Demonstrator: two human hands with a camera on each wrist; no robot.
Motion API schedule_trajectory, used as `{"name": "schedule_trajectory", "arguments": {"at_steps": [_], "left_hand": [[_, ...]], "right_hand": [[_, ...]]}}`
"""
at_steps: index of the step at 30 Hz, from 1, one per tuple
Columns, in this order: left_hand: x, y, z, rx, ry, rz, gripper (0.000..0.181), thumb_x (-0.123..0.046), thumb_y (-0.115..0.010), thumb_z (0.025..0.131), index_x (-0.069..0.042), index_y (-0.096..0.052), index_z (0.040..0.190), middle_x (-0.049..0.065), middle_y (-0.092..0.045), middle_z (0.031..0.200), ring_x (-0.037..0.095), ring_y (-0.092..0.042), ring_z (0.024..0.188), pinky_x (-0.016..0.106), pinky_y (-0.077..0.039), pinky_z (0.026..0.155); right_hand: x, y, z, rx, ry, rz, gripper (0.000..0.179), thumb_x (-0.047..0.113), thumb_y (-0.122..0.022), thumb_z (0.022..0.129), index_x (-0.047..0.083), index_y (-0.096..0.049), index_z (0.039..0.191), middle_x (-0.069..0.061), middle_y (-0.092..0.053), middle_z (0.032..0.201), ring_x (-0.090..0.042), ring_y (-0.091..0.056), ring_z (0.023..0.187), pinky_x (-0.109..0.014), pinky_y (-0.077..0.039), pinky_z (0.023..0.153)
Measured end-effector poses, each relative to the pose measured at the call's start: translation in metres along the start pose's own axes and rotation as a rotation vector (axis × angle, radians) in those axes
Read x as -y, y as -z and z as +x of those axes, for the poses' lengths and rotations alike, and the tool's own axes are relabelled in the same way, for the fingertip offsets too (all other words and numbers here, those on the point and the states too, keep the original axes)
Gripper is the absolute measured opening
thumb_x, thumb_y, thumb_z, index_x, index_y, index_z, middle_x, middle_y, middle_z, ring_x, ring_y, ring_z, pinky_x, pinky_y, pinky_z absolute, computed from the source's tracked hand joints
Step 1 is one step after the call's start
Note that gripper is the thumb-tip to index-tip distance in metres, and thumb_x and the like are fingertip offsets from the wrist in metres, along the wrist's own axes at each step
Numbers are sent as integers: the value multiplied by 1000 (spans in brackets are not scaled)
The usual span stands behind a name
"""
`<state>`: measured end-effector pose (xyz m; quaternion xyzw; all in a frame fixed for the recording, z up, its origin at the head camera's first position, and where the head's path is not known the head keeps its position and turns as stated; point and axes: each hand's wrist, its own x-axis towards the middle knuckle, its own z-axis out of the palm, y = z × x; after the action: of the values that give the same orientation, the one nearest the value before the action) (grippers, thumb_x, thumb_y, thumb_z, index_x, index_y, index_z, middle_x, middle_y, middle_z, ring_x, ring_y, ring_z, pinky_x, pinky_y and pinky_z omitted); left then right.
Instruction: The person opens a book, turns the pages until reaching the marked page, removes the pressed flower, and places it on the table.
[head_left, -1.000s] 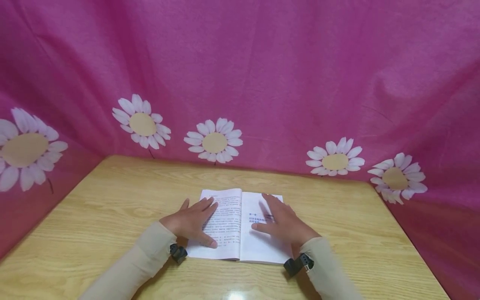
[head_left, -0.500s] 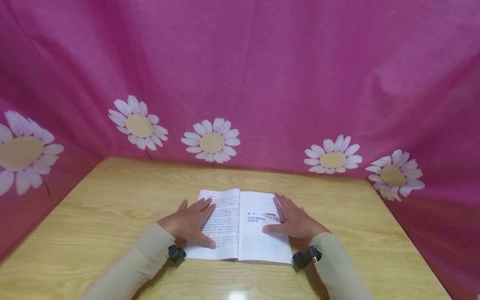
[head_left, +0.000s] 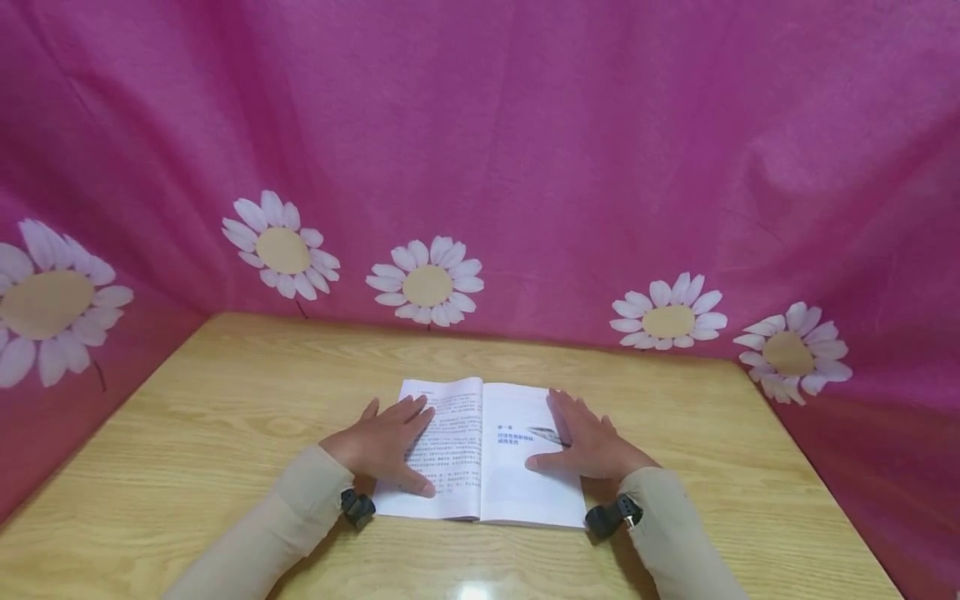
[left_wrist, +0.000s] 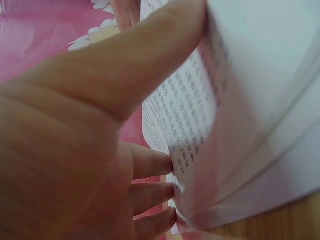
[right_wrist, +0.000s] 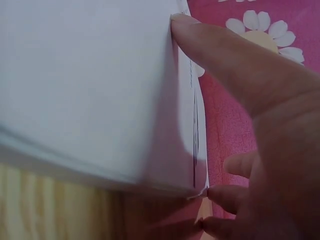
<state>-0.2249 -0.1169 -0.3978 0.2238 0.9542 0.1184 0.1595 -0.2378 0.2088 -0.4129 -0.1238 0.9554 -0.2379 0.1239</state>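
An open book (head_left: 457, 467) lies on the wooden table, its spine fold running away from the person. Printed text fills the left page; the right page bears a blue heading and a small grey picture. My left hand (head_left: 382, 446) rests on the outer part of the left page, fingers spread, and in the left wrist view its thumb (left_wrist: 165, 35) touches the paper. Over the right page's outer edge lies my right hand (head_left: 596, 446), fingers extended. The right wrist view has that thumb (right_wrist: 200, 37) against the page and other fingertips at the book's edge.
The light wooden table (head_left: 225, 400) extends around the book on all sides. Behind it and at both sides hangs a pink curtain (head_left: 525, 167) printed with white daisies. Each wrist carries a black strapped device, such as the left one (head_left: 357, 507).
My right hand has slid to the right across the right page toward its outer edge, uncovering the grey picture. The left hand has stayed in place on the left page.
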Motion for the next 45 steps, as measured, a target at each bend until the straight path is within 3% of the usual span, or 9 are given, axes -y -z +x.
{"name": "schedule_trajectory", "arguments": {"at_steps": [23,28,31,32,35,38,42,44,45], "left_hand": [[0,2,-1,0,13,-2,116,-67,-75,65,-13,-24,154,4,-13,161,26,-8,148,58,3,114],[0,1,-2,4,14,-14,116,-67,-75,66,-13,-24,154,4,-13,161,25,-8,148,58,3,114],[1,-1,-1,5,10,-9,116,-68,-74,66,-13,-24,154,4,-12,162,25,-8,148,58,2,114],[1,-1,-1,5,8,-5,116,-69,-74,66,-13,-23,154,4,-12,162,25,-8,148,58,2,114],[2,-2,-1,3,4,2,116,-69,-73,66,-14,-23,154,4,-12,162,25,-8,148,58,1,114],[2,-2,0,2,-4,1,116,-69,-73,66,-13,-23,154,5,-12,162,25,-8,148,58,1,114],[1,-3,0,5,-3,0,116,-69,-73,66,-13,-24,154,5,-12,162,26,-8,148,59,1,114],[1,-3,-1,6,0,2,116,-69,-73,66,-13,-23,154,5,-12,162,26,-8,148,59,1,114],[1,-3,-1,8,3,3,116,-69,-73,66,-13,-23,154,5,-12,162,25,-7,148,59,2,114]], "right_hand": [[6,-2,5,-18,-30,-38,126,75,-72,61,20,-10,157,-4,-14,161,-34,-2,147,-66,0,110],[8,-2,5,-25,-28,-5,128,70,-76,62,17,-8,157,-7,-17,161,-33,-8,147,-65,1,111],[10,-2,5,-33,-19,76,126,64,-79,63,17,-9,156,-8,-21,159,-33,-15,146,-64,2,111],[10,-1,4,-38,-19,109,125,63,-80,63,19,-10,156,-8,-23,159,-34,-18,145,-64,-1,112],[11,-1,4,-63,-15,223,115,60,-80,66,24,-16,155,-5,-38,151,-32,-41,131,-56,-27,109],[13,1,3,-95,8,323,99,57,-76,74,26,-25,153,-4,-52,136,-24,-56,105,-42,-49,86],[17,3,1,-133,40,455,74,52,-68,85,25,-38,146,-8,-59,121,-21,-63,82,-35,-54,66],[19,4,0,-167,53,474,65,52,-64,88,23,-42,143,-10,-58,123,-23,-64,85,-38,-54,69],[19,4,1,-188,62,478,63,52,-62,89,22,-44,141,-10,-57,127,-25,-64,93,-41,-54,77]]}}
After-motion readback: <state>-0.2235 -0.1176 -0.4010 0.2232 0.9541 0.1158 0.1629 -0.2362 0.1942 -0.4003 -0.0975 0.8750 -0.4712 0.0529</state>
